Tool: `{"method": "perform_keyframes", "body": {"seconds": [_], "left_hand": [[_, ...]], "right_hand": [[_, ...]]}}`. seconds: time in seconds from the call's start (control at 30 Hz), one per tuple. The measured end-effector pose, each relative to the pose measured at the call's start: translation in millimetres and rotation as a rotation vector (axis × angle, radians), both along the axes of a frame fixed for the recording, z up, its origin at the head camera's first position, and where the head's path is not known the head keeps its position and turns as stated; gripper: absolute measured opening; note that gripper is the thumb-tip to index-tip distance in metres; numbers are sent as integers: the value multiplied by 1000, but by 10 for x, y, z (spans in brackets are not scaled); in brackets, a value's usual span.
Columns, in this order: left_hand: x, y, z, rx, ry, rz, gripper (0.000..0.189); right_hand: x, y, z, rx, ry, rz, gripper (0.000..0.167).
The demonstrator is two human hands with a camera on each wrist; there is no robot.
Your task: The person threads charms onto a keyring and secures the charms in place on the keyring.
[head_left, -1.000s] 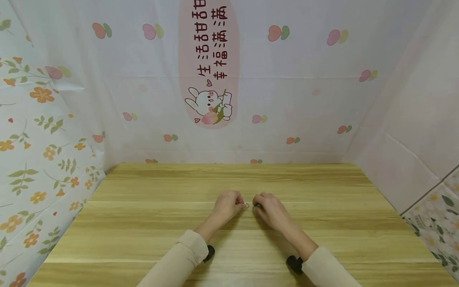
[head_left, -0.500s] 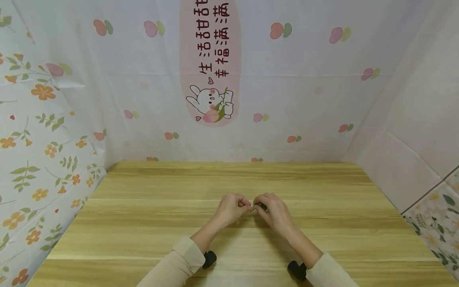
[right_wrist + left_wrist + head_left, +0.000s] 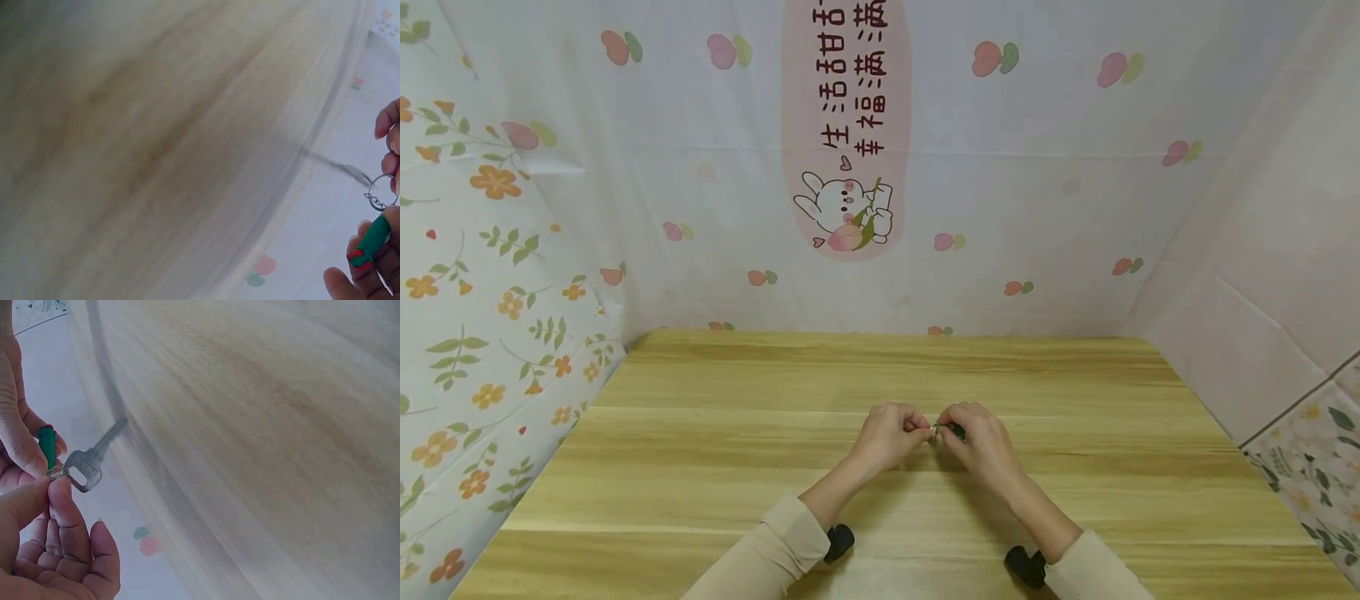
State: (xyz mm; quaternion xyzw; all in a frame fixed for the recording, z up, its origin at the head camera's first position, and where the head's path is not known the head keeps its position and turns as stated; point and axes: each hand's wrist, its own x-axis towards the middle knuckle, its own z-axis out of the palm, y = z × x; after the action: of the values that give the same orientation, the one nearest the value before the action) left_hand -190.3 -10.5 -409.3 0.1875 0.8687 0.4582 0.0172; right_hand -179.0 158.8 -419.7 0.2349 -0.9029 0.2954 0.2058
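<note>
The left hand (image 3: 891,435) pinches a metal key ring (image 3: 379,176) between thumb and forefinger, its other fingers loosely bent. Just right of the ring, the right hand (image 3: 983,440) is clamped on a green fob (image 3: 373,239) with red at its end. The hands are close together, meeting at the ring. A short chain (image 3: 375,200) lies beside the ring, at the fob's near end. The silver key (image 3: 92,460) is at the ring too, its blade pointing away from it; whether it is threaded on, I cannot tell.

The ring is held over a wooden tabletop (image 3: 760,375). Nearer the wearer than the ring are two cream sleeves (image 3: 760,546) and two black devices (image 3: 840,542) at the wrists. Beyond the ring hangs a white cloth (image 3: 1037,200) printed with fruits, a rabbit and dark characters; well left of it, a flowered cloth (image 3: 497,358).
</note>
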Motion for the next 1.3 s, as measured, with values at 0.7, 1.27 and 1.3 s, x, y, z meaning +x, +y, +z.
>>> {"method": "perform_keyframes", "body": {"seconds": [0.7, 1.27, 1.3], "left_hand": [[56, 31, 80, -51, -5, 3, 8], [75, 38, 79, -209, 191, -29, 8], [74, 37, 80, -205, 192, -30, 8]], "right_hand": [[12, 2, 16, 14, 122, 50, 19], [32, 0, 80, -12, -14, 25, 16], [33, 2, 86, -17, -25, 20, 16]]}}
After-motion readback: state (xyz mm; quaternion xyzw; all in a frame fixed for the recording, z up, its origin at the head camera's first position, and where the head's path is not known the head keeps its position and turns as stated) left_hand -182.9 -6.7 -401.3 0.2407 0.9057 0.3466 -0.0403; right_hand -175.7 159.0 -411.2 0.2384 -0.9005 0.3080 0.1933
